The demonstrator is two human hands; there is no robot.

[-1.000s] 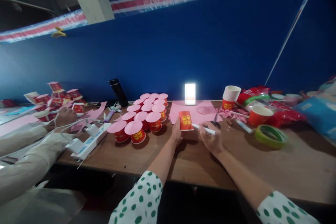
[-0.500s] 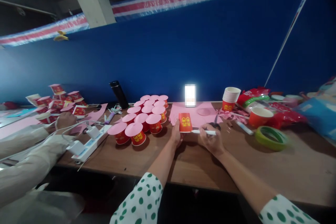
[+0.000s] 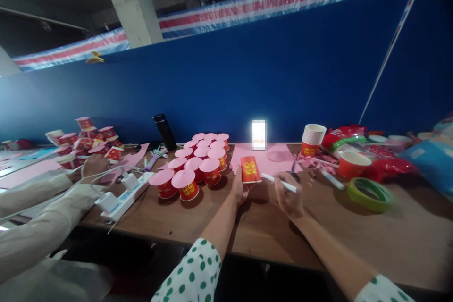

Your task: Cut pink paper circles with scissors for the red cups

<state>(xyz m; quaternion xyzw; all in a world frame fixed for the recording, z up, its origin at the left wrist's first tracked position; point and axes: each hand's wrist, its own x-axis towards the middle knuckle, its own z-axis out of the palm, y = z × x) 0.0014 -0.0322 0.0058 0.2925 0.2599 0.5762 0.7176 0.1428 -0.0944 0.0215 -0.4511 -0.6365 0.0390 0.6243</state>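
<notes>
My left hand (image 3: 239,189) is wrapped round a red paper cup (image 3: 250,170) with gold characters, held over the table with its pale rim downward. In my right hand (image 3: 289,198) is a slim white pen (image 3: 285,183), gripped between thumb and fingers. The pen's tip points left toward the cup's lower edge, with a small gap between them. Left of my hands, several upturned red cups (image 3: 189,191) stand in rows, each with a pink paper disc (image 3: 183,179) on top. Pink sheets (image 3: 240,151) lie behind the held cup.
Rightward are a stack of cups (image 3: 314,134), a single cup (image 3: 354,165), green tape (image 3: 370,194), a white tube (image 3: 332,180) and scissors (image 3: 293,172) partly hidden by my hand. A bright phone (image 3: 258,134) stands behind. Leftward are a power strip (image 3: 129,196), a black flask (image 3: 164,132) and a co-worker's arm (image 3: 53,203).
The pen has drawn away from the cup's lower edge and tilts more, its tip raised. The cup has turned slightly in my left hand. The whole view has shifted a little.
</notes>
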